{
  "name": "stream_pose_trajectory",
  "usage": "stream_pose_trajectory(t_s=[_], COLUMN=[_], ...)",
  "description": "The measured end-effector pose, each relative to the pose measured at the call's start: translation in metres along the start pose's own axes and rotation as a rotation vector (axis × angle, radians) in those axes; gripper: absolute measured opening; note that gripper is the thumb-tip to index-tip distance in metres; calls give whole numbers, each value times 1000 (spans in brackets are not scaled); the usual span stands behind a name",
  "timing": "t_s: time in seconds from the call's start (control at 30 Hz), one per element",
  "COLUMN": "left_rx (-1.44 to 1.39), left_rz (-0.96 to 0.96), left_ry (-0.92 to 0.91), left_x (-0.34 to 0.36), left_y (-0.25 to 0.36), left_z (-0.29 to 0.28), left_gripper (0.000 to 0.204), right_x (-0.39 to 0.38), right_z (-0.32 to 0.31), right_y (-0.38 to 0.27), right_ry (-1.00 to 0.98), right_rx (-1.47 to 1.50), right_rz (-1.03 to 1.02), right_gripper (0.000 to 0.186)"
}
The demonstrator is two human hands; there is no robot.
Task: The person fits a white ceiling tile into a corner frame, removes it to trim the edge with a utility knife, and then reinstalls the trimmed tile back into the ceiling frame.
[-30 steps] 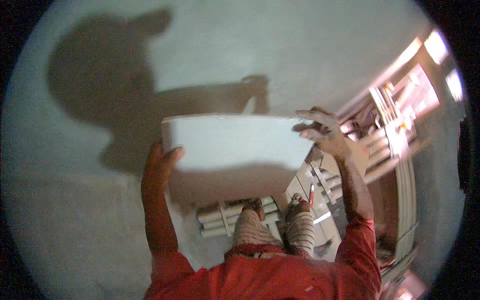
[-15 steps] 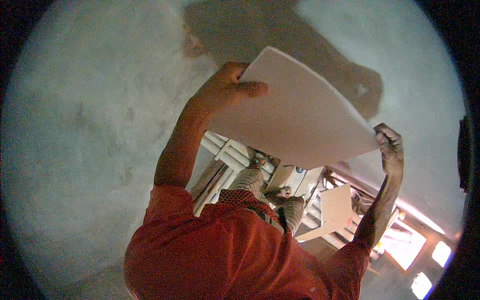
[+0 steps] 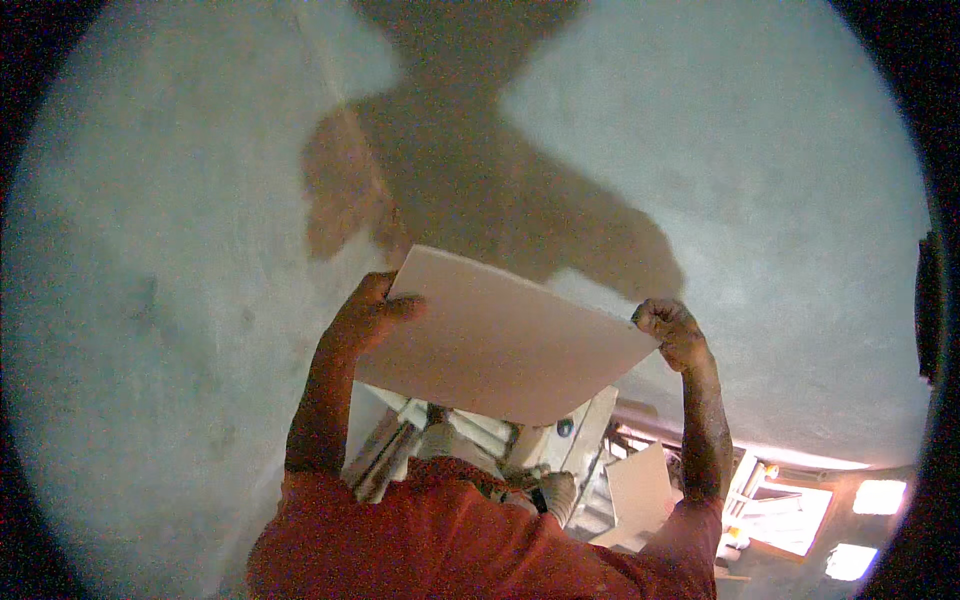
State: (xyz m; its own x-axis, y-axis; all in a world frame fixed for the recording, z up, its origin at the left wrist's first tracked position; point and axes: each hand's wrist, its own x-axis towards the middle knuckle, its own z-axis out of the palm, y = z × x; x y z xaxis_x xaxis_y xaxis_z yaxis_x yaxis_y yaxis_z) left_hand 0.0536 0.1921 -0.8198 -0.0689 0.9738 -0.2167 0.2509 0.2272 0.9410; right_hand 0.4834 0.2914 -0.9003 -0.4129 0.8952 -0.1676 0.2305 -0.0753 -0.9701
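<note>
A pale, flat rectangular board (image 3: 510, 340) is stretched between my two hands in front of my chest, tilted with its right side lower. My left hand (image 3: 368, 318) grips its left edge, thumb lying over the near face and the other fingers hidden behind. At the far right corner, my right hand (image 3: 674, 334) is closed on the board with its fingers curled. Past the board's far edge is a grey-green plastered surface (image 3: 780, 200), where a dark shadow (image 3: 470, 190) of arms and board falls. The board looks apart from that surface.
Below me, partly hidden by the board, are pale planks or poles (image 3: 400, 410) and a light platform (image 3: 597, 415) with a small dark round thing (image 3: 565, 427) on it. Another pale board (image 3: 642, 490) leans at lower right. Bright window openings (image 3: 790, 515) lie beyond.
The board and both hands have come lower and closer to my body in the picture, shifting left. The board tilts less steeply. More of the plastered surface and shadow shows above it.
</note>
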Motion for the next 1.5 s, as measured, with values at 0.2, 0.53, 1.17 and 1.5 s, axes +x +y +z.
stream_pose_trajectory(t_s=[0.2, 0.53, 1.17, 1.5], left_rx=[53, -517, -1499, -1045], left_rz=[57, 360, 737, 1104], left_ry=[93, 337, 139, 627], left_x=[40, 80, 196, 158], left_y=[0, -31, -24, 67], left_z=[-77, -195, -192, -239], left_gripper=[44, 38, 55, 94], right_x=[76, 143, 171, 109], right_z=[44, 16, 248, 342], right_y=[-47, -104, -231, -334], right_ry=[130, 246, 286, 665], right_rx=[64, -143, 218, -168], right_rz=[-100, -585, -619, -1132], right_gripper=[23, 17, 62, 29])
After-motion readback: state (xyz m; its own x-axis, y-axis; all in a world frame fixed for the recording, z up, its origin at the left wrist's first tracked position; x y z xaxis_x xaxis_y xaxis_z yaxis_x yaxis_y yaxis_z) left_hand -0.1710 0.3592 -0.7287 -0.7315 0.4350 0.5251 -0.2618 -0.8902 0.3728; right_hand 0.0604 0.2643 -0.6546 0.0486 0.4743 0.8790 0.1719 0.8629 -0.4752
